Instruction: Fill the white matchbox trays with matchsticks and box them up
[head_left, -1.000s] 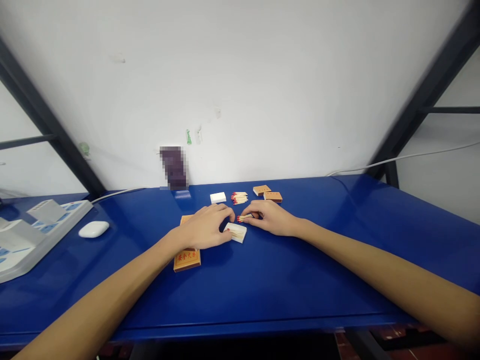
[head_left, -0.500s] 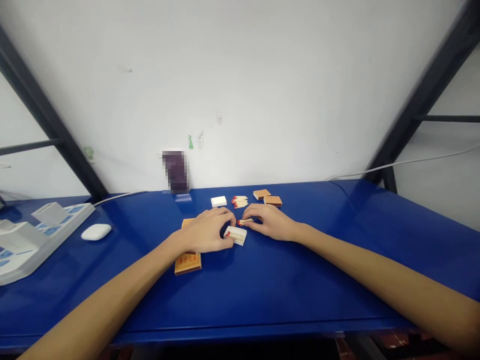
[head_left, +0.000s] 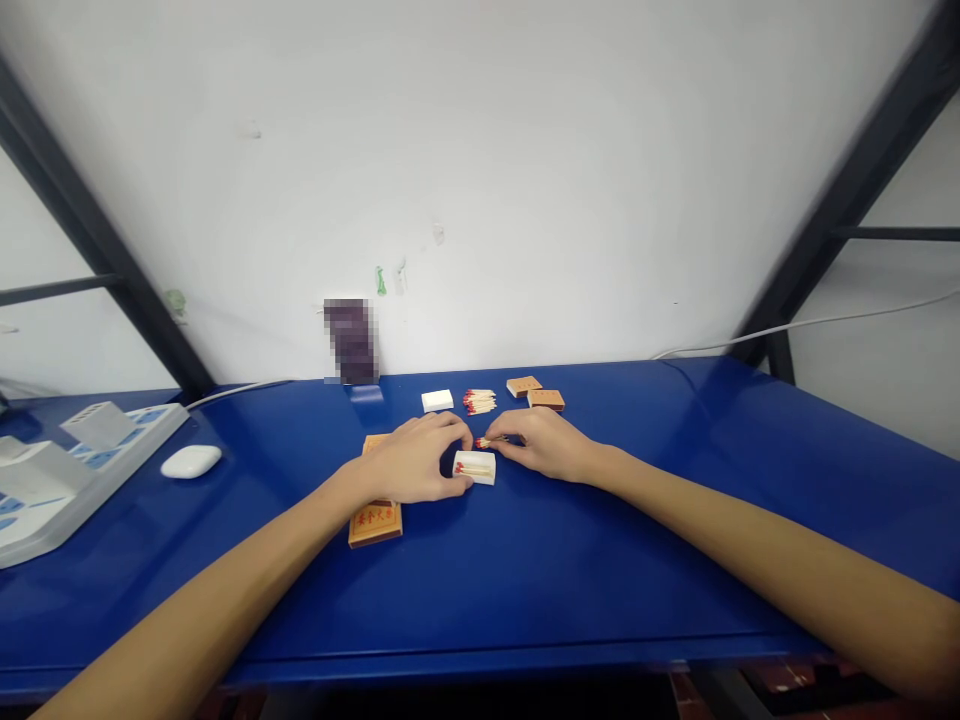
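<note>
My left hand rests on the blue table with its fingers curled round the left end of a small white matchbox tray that has a few red-tipped matches in it. My right hand sits just right of the tray and pinches a small bundle of red-tipped matches above the tray's far edge. An orange matchbox sleeve lies partly under my left wrist.
Behind the hands lie another white tray, a loose pile of matches and two orange matchbox sleeves. A white mouse and a grey device stand at the left. Dark frame bars slant up both sides.
The white tray has turned a little to lie square between my hands. My right hand has drawn the bundle of matches slightly closer to the tray.
</note>
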